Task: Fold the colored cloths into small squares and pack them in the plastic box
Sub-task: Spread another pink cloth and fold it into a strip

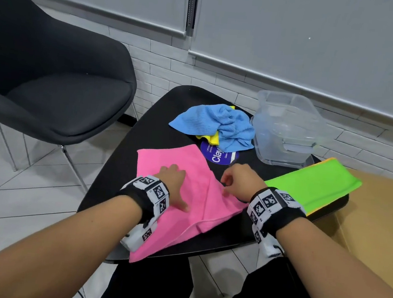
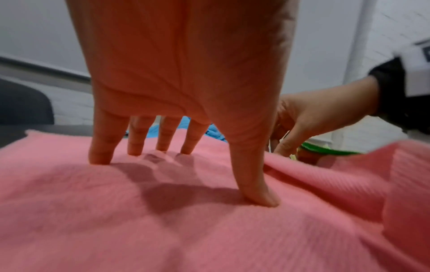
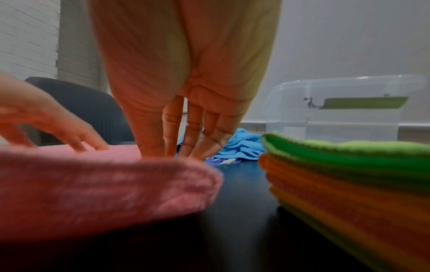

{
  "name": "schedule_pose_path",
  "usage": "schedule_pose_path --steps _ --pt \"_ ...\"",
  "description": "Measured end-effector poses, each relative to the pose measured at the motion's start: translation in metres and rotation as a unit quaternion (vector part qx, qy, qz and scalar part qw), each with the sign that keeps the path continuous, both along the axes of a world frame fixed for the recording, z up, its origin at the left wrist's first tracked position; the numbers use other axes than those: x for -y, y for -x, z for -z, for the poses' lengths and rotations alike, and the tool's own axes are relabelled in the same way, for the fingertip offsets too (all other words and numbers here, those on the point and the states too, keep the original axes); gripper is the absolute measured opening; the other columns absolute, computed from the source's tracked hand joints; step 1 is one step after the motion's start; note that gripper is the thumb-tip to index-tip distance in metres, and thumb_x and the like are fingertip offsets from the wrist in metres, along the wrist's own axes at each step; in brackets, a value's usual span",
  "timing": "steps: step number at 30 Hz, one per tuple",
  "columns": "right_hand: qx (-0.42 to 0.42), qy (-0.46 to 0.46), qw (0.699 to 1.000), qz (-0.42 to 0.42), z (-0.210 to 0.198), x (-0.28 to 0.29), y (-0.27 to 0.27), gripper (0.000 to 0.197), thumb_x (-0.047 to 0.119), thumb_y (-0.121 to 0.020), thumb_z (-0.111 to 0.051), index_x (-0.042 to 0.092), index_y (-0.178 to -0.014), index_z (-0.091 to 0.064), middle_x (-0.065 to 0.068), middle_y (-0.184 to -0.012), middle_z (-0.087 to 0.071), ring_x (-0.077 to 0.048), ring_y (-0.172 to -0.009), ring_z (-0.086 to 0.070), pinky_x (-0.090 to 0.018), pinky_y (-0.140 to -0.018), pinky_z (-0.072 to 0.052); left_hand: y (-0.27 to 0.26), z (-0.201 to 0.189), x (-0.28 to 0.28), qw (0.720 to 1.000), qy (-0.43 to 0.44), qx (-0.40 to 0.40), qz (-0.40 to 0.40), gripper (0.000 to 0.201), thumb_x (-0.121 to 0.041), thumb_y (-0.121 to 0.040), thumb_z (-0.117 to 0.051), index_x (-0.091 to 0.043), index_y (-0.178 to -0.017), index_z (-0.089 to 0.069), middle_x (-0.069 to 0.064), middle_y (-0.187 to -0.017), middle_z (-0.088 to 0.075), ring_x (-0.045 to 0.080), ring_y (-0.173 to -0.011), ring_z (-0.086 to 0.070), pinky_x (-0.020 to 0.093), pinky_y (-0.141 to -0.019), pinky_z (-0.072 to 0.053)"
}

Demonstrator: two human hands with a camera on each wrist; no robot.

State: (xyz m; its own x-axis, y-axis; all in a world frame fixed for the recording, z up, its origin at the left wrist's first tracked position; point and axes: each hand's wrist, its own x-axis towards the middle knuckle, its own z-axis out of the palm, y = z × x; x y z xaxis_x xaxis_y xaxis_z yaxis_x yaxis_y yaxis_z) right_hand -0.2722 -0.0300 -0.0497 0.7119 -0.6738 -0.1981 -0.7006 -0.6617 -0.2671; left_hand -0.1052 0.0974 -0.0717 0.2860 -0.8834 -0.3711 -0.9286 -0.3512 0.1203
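Your head camera looked down at the table; both wrist cameras sat low, close, sharing the pink cloth.

Near middle: a spread cloth lies on the table, its near end over the table's edge.
Hands: left hand on that cloth; right hand at its right edge.
Far middle: crumpled cloths.
Far right: box.
Right: cloth stack, nearer than the box.
Left: chair.
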Motion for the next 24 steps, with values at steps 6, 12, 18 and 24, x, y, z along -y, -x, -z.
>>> schedule_pose_path --steps 6,12,18,24 --pt "-0.028 -0.009 0.999 0.016 0.012 -0.006 -0.009 0.019 0.014 -0.076 -0.07 0.016 -0.095 -0.071 -0.006 -0.101 -0.065 -0.026 -0.089 -0.064 -0.033 -0.081 -0.053 -0.014 0.002 -0.009 1.0 0.003 -0.014 -0.006 0.109 -0.053 -0.062 -0.082 -0.014 -0.147 -0.025 0.011 -0.152 -0.024 0.033 -0.135 -0.03 0.045 -0.108 -0.035" --pt "-0.051 -0.014 0.999 0.006 0.009 -0.022 -0.004 0.013 0.018 -0.075 -0.069 0.022 -0.07 -0.058 -0.004 -0.09 -0.063 -0.025 -0.087 -0.065 -0.033 -0.078 -0.053 -0.043 0.0 -0.033 0.998 0.016 -0.06 0.012 0.119 -0.044 -0.062 -0.085 -0.017 -0.153 -0.013 0.012 -0.159 -0.005 0.027 -0.146 -0.013 0.035 -0.117 -0.017" --pt "-0.076 -0.093 0.992 -0.034 -0.011 -0.038 -0.002 0.014 0.018 -0.07 -0.078 0.015 -0.062 -0.066 -0.004 -0.065 -0.068 -0.015 -0.059 -0.066 -0.031 -0.068 -0.058 -0.05 -0.003 -0.051 0.999 0.0 -0.029 -0.014 0.123 -0.056 -0.064 -0.079 -0.013 -0.153 -0.006 0.01 -0.16 -0.001 0.022 -0.148 -0.005 0.041 -0.117 -0.022" --pt "0.01 -0.01 1.0 -0.011 -0.041 0.018 -0.038 0.018 0.01 -0.086 -0.064 0.012 -0.101 -0.071 0.004 -0.088 -0.058 -0.012 -0.081 -0.059 -0.02 -0.074 -0.043 -0.047 -0.004 -0.05 0.999 -0.005 -0.032 -0.018 0.114 -0.056 -0.068 -0.076 -0.008 -0.151 -0.014 0.01 -0.16 -0.003 0.023 -0.147 -0.006 0.042 -0.117 -0.023"
